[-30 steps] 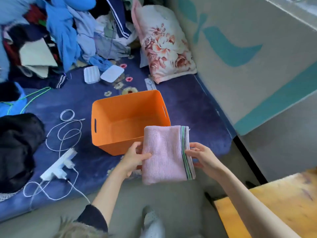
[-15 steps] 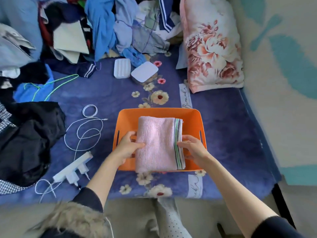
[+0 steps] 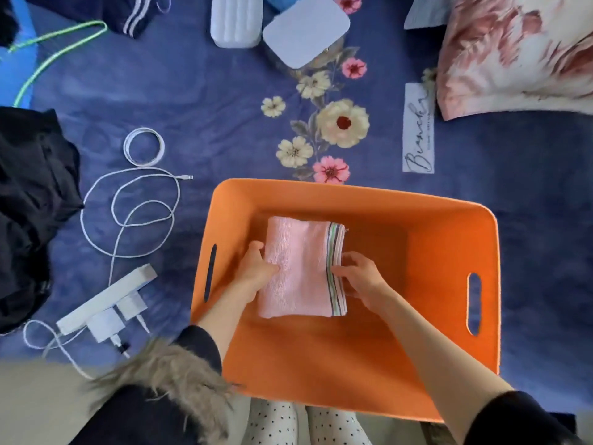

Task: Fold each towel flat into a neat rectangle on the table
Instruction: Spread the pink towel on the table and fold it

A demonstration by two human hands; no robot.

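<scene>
- The pink towel [image 3: 300, 268], folded into a neat rectangle, is lying inside the orange bin [image 3: 449, 239], toward the bin's left half and apparently on or just above its floor; I cannot tell whether it is fully resting there.
- Its long axis is running from the bin's near wall to its far wall, with the striped hem [image 3: 336, 271] facing the bin's right wall.
- The left hand [image 3: 256, 273] is gripping the towel's left edge, thumb on top, fingers curled under.
- The right hand [image 3: 361, 277] is pinching the striped hem, fingertips curled onto it.
- The towel is sitting between the 2 hands, each equally close, so letting go is probably the next step, both hands sliding outward toward the bin's side walls.
</scene>
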